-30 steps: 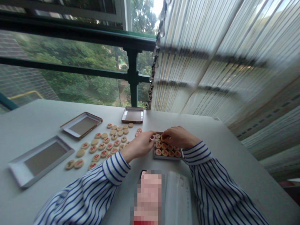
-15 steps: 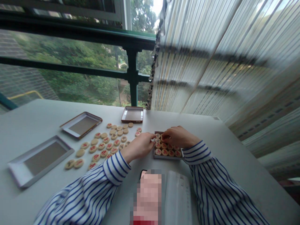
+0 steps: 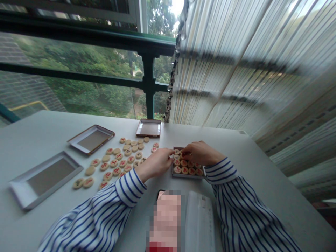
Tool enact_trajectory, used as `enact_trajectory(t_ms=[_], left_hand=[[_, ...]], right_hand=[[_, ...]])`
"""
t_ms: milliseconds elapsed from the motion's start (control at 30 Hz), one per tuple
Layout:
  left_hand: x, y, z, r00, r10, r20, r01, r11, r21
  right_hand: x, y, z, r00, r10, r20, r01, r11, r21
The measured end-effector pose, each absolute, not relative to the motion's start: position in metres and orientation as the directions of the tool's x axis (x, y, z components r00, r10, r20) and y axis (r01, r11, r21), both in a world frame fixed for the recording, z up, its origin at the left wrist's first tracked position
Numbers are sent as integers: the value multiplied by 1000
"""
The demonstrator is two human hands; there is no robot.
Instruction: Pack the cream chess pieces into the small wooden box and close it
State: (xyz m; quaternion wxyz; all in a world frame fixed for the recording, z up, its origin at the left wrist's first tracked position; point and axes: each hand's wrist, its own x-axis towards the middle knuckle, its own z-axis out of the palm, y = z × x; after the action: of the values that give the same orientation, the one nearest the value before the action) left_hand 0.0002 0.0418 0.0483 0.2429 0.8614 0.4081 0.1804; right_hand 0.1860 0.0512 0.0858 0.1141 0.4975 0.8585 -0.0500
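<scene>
A small shallow box (image 3: 188, 176) on the white table (image 3: 47, 129) holds rows of round wooden chess pieces (image 3: 184, 170) with red and black characters. My left hand (image 3: 156, 163) rests at the box's left edge, its fingers pinched together at a piece on the top row. From the right, my right hand (image 3: 200, 153) curls over the box's far end, fingertips pressed onto a piece there. Both wrists wear blue-striped white sleeves. Whether either piece is lifted is hidden by the fingers.
Several loose chess pieces (image 3: 119, 161) lie spread left of the box. Three empty trays or lids stand on the table: one at the back (image 3: 148, 128), one at mid left (image 3: 91, 139), one at near left (image 3: 44, 179). A white object (image 3: 199, 220) lies near me. Striped curtains hang right.
Almost nothing has moved; my left hand's fingertips have crept slightly right toward the box's top row, and the right hand stays over the far end.
</scene>
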Motion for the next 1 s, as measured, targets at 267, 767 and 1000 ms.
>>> enact_trajectory(t_ms=[267,767,1000], left_hand=[[-1,42,47,591,799,113,626,-542,560],[-1,43,46,593,797,118,623,-546,561],[-1,43,47,591,799,112,627,-542,560]], right_hand=[[187,51,86,-489,836,-250,862,508,11],[188,53,84,-486,839,-245,863,505,19],[188,52,84,-491,837,-243,859,511,24]])
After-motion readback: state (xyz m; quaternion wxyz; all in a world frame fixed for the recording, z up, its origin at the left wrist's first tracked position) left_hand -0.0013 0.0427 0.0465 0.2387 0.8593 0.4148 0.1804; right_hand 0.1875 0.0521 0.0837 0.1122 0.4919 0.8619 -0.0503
